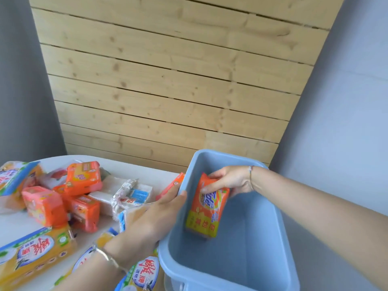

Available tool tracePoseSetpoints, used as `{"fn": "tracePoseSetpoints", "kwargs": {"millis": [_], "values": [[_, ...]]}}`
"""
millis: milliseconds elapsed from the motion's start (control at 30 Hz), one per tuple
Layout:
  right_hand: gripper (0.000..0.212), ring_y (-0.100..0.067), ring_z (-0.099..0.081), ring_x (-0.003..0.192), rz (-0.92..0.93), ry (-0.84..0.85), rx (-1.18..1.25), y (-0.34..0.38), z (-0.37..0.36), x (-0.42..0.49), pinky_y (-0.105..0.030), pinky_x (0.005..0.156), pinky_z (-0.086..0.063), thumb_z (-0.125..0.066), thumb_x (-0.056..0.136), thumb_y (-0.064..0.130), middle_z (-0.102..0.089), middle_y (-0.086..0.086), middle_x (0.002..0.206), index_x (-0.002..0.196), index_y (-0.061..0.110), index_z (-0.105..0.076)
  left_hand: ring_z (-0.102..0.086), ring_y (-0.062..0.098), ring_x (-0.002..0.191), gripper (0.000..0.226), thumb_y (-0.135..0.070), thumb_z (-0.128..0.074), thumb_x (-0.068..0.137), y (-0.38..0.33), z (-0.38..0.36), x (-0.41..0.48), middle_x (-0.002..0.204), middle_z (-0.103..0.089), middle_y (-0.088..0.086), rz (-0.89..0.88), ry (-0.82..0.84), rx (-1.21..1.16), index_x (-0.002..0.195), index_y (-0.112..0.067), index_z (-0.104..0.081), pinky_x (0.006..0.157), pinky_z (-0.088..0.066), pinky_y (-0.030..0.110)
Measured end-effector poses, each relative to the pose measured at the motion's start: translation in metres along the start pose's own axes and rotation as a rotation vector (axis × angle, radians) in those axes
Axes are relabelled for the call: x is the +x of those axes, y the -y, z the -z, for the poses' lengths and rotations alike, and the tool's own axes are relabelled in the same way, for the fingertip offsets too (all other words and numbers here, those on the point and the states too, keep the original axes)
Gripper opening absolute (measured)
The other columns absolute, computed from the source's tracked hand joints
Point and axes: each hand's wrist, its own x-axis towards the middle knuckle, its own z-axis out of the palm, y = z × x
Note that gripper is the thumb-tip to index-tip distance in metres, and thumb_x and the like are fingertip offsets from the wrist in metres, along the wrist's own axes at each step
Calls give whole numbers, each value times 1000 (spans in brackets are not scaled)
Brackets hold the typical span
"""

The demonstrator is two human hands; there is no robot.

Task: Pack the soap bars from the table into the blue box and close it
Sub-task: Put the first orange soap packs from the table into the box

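The box (pixel 241 259) is seen at the right edge of the tabletop (pixel 151 175), open at the top. Whether its base rests on the tabletop cannot be told.

One thing is contained in it: a pack (pixel 206 215) of soap, orange above and yellow below, stood on end and tilted, close against the left wall. Its lower end is near the box floor; whether it touches cannot be told. Its upper end is held by the right grip (pixel 228 180), with the thumb laid on the front face and the fingers curled round the top. The forearm is reached in over the far right corner of the box.

The rim of the left wall is clasped by the left grip (pixel 147 221): the thumb is hooked over the rim to the inside, and the fingers are placed on the outside of the wall.

The other soap is heaped on the tabletop to the left of the box. Orange bars (pixel 84 178) are piled toward the far left, white bars (pixel 126 196) in clear wrap are found in the middle, and yellow bars (pixel 35 250) with blue and white labels are spread along the near edge. One more orange bar (pixel 173 183) is lodged just beside the box's left wall, partly hidden by it.

A bangle (pixel 109 257) is worn on the left wrist. A slatted wooden panel (pixel 168 80) is stood behind the far edge.
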Motion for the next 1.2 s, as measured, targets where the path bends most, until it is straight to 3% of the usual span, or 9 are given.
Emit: {"fn": "tracePoseSetpoints", "kwargs": {"millis": [67, 133, 300, 467, 633, 800, 900, 1000, 1200], "values": [[46, -24, -61, 117, -33, 48, 14, 2, -2, 10, -43, 103, -46, -70, 82, 23, -65, -10, 125, 125, 10, -59, -52, -10, 103, 27, -45, -49, 89, 0, -6, -6, 93, -49, -50, -51, -80, -7, 110, -62, -51, 94, -40, 15], [46, -25, -60, 118, -51, 54, 43, 5, -3, 16, -43, 104, -45, -69, 84, 23, -63, -12, 127, 126, 8, -58, -49, -10, 100, 29, -39, -49, 91, 0, -10, -12, 81, -39, -52, -49, -126, -26, 112, -60, -50, 88, -37, 12], [45, -23, -61, 103, -95, -32, 180, 2, -13, 23, -46, 102, -45, -68, 85, 23, -62, -15, 127, 121, 0, -57, -45, -1, 118, 36, -42, -50, 90, 5, -7, -10, 93, -38, -50, -36, -145, -53, 123, -55, -49, 108, -33, 30], [13, -24, -62, 103, -104, -130, 358, -15, -37, 23, -40, 95, -49, -67, 85, 19, -63, -18, 125, 83, 9, -58, -46, -18, 91, 26, -42, -51, 89, 4, -8, -10, 90, -46, -47, -43, -145, -53, 106, -62, -51, 77, -40, 15], [31, -25, -59, 103, -166, -52, 345, -12, -38, 4, -43, 103, -42, -52, 93, 36, -66, -12, 113, 106, 10, -61, -49, 4, 115, 32, -43, -49, 90, 6, -7, -9, 104, -50, -37, -64, -133, -35, 120, -54, -51, 95, -38, 25], [35, -16, -71, 65, -241, 223, 335, -14, -49, -15, -37, 65, -51, -44, 91, 52, -75, 1, 67, 88, 24, -64, -57, -20, 79, 24, -41, -47, 92, 1, -8, -12, 70, -53, -51, -72, -77, 20, 96, -63, -54, 68, -43, 3], [41, -23, -71, 73, -153, 201, 502, -17, -59, -14, -41, 72, -48, -39, 93, 50, -75, -5, 80, 88, 20, -67, -60, -14, 85, 31, -39, -47, 93, 1, -6, -10, 81, -62, -41, -66, -14, 21, 76, -63, -58, 82, -49, 12], [45, -26, -70, 76, -120, 183, 579, -15, -59, -24, -42, 70, -50, -33, 95, 48, -73, -7, 86, 95, 17, -66, -59, 11, 112, 20, -42, -48, 92, 0, 0, -11, 114, -64, -21, -39, 26, 31, 99, -58, -58, 102, -44, 36], [47, -18, -46, 122, 40, -147, 283, -3, -41, -55, -39, 107, -35, -35, 96, 48, -53, 3, 128, 134, 23, -45, -66, 15, 92, 32, -34, -37, 98, -28, 31, 10, 111, -67, -1, -218, 12, 96, 117, -21, -58, 76, -54, 23]]}}
